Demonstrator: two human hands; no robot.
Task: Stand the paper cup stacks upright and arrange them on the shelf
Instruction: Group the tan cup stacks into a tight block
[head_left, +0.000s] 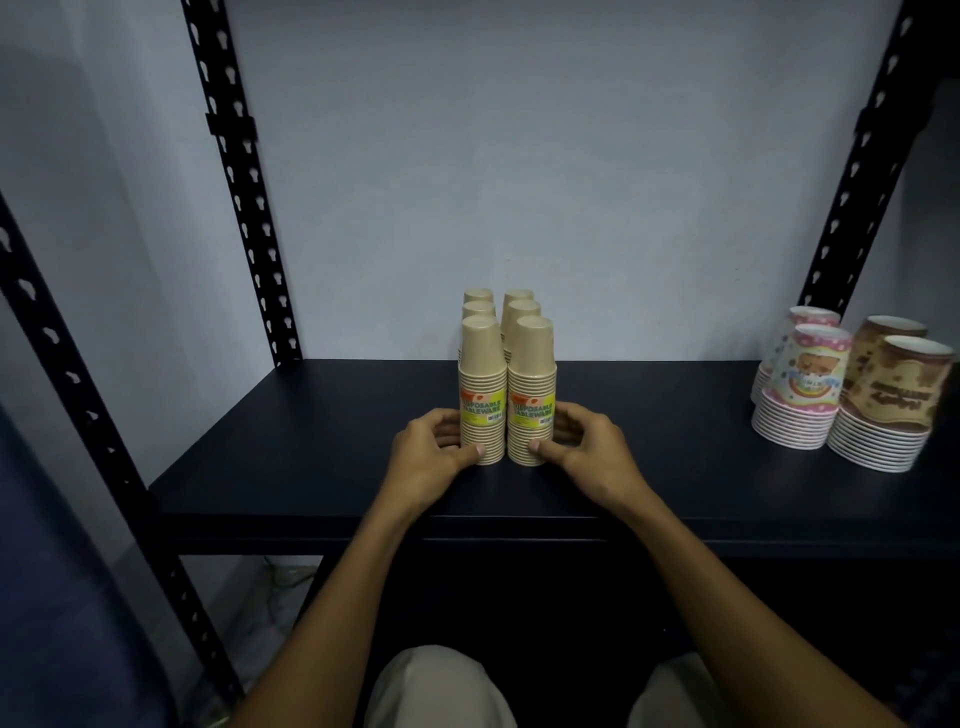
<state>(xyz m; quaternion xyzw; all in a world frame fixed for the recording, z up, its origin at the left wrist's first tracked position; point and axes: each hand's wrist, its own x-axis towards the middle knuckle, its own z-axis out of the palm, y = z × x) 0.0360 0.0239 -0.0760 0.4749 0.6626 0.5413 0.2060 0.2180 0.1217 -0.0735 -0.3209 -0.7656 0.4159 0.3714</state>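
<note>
Several tan paper cup stacks stand upright in two rows at the middle of the dark shelf (260, 457). The front left stack (482, 384) and front right stack (532, 387) carry yellow labels and touch each other. My left hand (434, 452) grips the base of the front left stack, thumb on its front. My right hand (582, 447) grips the base of the front right stack the same way. The stacks behind them (498, 304) are mostly hidden.
At the shelf's right end stand pink patterned cup stacks (797, 395) and brown patterned cup stacks (888, 410). Black perforated uprights (244, 182) frame the shelf, with a pale wall behind. My knees show below the shelf's front edge.
</note>
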